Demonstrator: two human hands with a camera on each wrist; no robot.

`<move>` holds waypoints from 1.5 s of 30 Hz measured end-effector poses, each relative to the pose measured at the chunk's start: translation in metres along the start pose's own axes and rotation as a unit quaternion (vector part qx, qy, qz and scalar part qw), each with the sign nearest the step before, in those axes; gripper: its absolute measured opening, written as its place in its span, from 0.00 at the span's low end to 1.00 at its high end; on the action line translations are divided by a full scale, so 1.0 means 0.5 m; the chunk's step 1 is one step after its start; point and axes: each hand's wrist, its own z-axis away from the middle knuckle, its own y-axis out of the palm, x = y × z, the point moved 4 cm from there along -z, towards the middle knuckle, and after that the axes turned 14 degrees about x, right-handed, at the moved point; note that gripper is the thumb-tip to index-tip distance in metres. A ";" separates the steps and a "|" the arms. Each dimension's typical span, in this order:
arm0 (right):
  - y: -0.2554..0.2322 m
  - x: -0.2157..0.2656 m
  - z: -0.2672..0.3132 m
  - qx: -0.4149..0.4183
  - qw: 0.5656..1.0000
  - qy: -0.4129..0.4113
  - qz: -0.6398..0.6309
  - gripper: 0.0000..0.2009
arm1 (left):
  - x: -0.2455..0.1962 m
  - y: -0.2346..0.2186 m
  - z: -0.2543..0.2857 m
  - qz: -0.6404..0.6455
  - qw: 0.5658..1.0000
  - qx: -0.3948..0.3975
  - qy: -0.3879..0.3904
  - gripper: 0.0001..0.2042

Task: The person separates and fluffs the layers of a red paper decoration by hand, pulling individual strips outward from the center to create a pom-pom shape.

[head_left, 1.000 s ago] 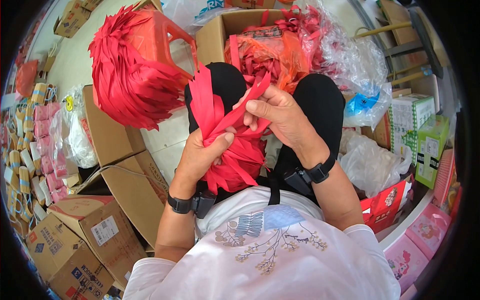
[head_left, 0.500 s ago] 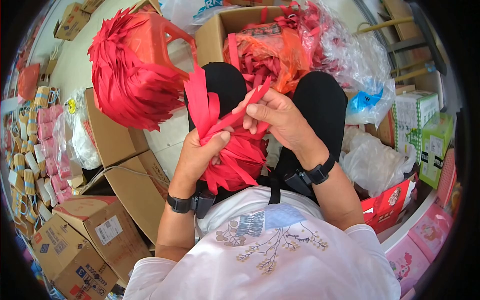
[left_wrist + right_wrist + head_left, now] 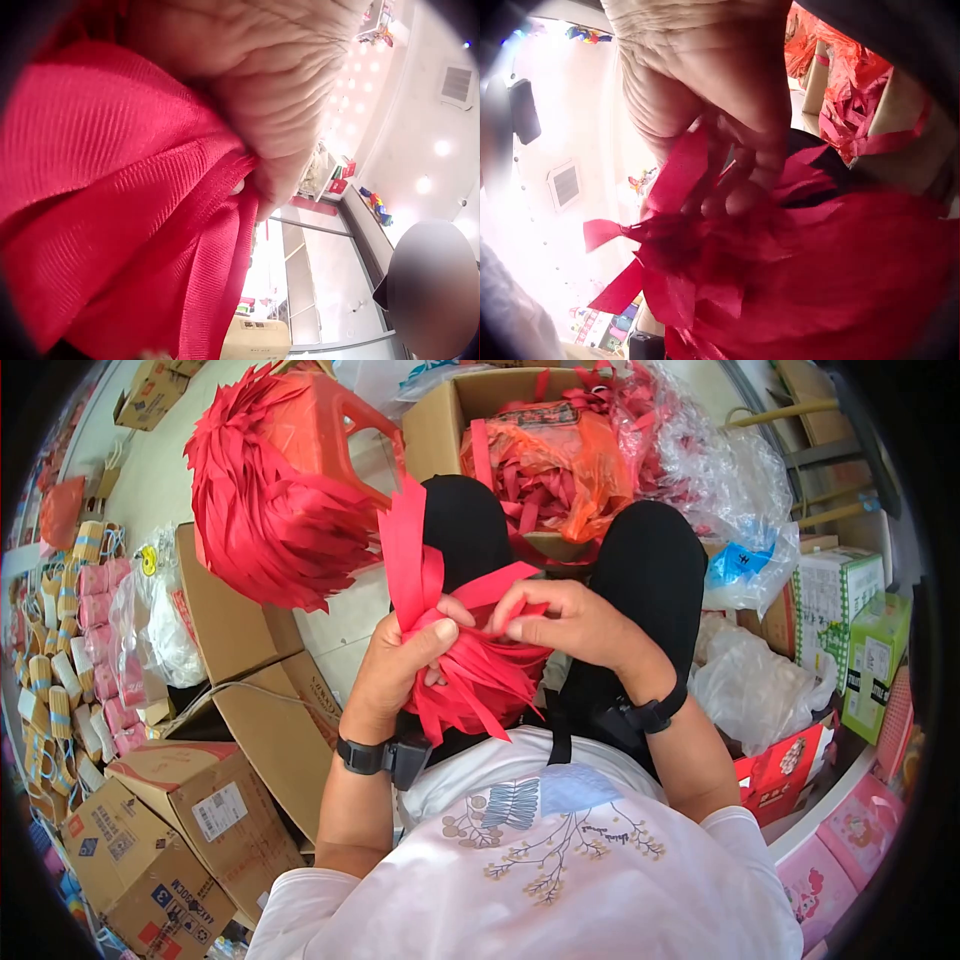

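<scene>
A bundle of red ribbon strips (image 3: 480,680) lies over the lap, its ribbed weave plain in the left wrist view. My left hand (image 3: 410,655) grips the gathered strips, thumb on top, and some loose ends (image 3: 408,550) stand up past the fingers. On the other side my right hand (image 3: 575,622) pinches a red ribbon (image 3: 681,169) between thumb and curled fingers, close to the left fingertips. One flat strip (image 3: 497,582) slants up between both hands. The palm side of the right hand shows in its wrist view, just above the bundle.
A large heap of red ribbon (image 3: 270,530) drapes over an orange stool (image 3: 320,435). Ahead, a cardboard box (image 3: 432,432) holds more ribbon and orange plastic (image 3: 575,460). Cartons (image 3: 215,800) stand at left; a red box (image 3: 785,775) with clear plastic stands at right.
My right hand has come down toward the bundle and turned more level, its fingers now nearer the left thumb. The left hand keeps its grip. The whole view has shifted slightly.
</scene>
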 end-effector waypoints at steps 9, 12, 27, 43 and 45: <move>-0.005 0.040 -0.081 -0.086 0.987 0.066 -0.119 0.20 | -0.001 0.009 -0.001 -0.054 0.998 -0.044 -0.012 0.12; 0.006 0.039 -0.098 -0.089 0.977 0.078 -0.177 0.16 | -0.001 0.006 0.004 -0.051 0.998 -0.021 -0.037 0.10; 0.015 0.011 -0.027 -0.090 0.995 -0.012 0.033 0.05 | -0.017 0.024 -0.005 -0.028 0.997 -0.075 0.006 0.14; 0.008 0.084 -0.033 -0.047 0.993 -0.081 -0.067 0.12 | 0.004 0.011 -0.003 -0.031 0.997 -0.060 -0.023 0.11; 0.004 0.084 -0.033 -0.065 0.986 -0.089 -0.124 0.12 | 0.006 0.011 -0.004 -0.028 0.997 -0.064 -0.032 0.11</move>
